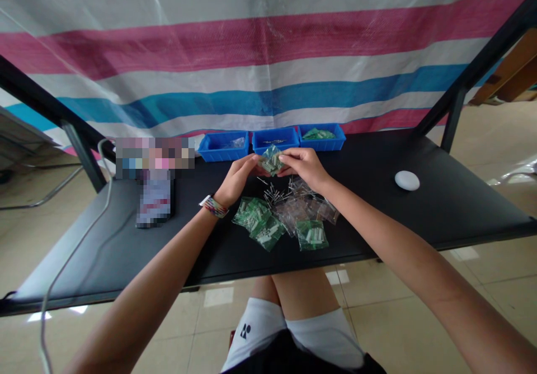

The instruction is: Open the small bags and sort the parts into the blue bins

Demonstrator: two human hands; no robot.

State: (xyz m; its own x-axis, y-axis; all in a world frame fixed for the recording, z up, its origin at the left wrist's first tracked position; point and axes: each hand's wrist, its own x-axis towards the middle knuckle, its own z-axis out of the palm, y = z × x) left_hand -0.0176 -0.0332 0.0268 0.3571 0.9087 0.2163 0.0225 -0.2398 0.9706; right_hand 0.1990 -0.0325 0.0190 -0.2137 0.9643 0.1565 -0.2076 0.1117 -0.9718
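Observation:
Between both hands, above the black table, is a small green-tinted plastic bag [271, 161] with pale cylindrical pieces inside. My left hand [240, 179] pinches its left side, and my right hand [305, 167] grips its right side. Below them lies a loose pile of thin metal pins [274, 194]. Clear plastic bags [300, 209] spread to the right of the pins. Nearer the table's front edge rest more green bags of pale pieces [258, 220], with a separate green bag [311, 235] to their right.
Three blue bins stand along the back: the left bin [224, 153] holds clear bags, the middle bin [274, 139] a few thin pieces, the right bin [322, 143] green bags. A white oval object [406, 180] lies at right. A cable [79, 240] crosses the left side.

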